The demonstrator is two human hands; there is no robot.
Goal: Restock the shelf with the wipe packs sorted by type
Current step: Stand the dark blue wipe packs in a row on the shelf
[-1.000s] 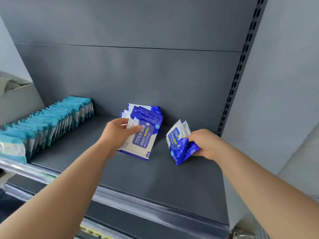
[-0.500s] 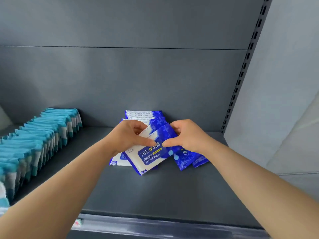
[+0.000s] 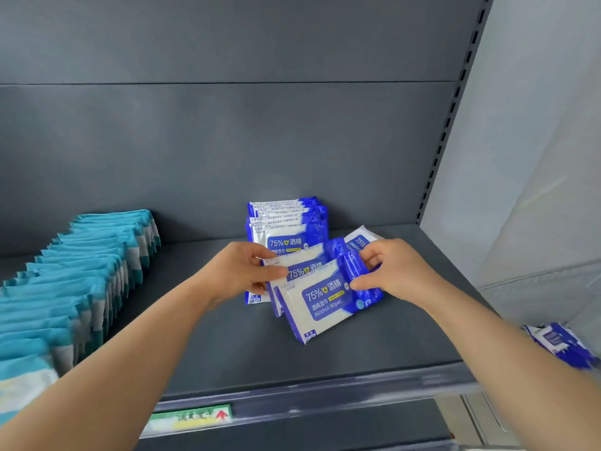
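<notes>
1. A person's left hand (image 3: pixel 242 273) and right hand (image 3: pixel 395 273) work a clutch of blue-and-white soft plastic alcohol wipe packs (image 3: pixel 320 304) at the back-centre of a dark grey metal shelf (image 3: pixel 227 359).
2. Apparently done: a long row of teal-and-white soft wipe packs (image 3: pixel 81 275) stands on edge along the shelf's left side. A short upright row of blue packs (image 3: pixel 286 222) sits against the grey back panel (image 3: pixel 227 141), well apart from the teal.
3. Apparently left: the tilted packs in hand are not yet squared into that blue row, and more blue packs (image 3: pixel 559 346) wait, blurred, off the shelf at lower right.
4. Grip: the left thumb lies across the face of the rear tilted pack, fingers curled behind it, pinching. The right thumb and fingers pinch the crinkled blue ends of the front packs.
5. The packs look flat, pillowy and glossy, white at one end and blue at the other. The label reads "75%" and "Alcohol Wipes", and the front pack's lower corner rests on the shelf.
</notes>
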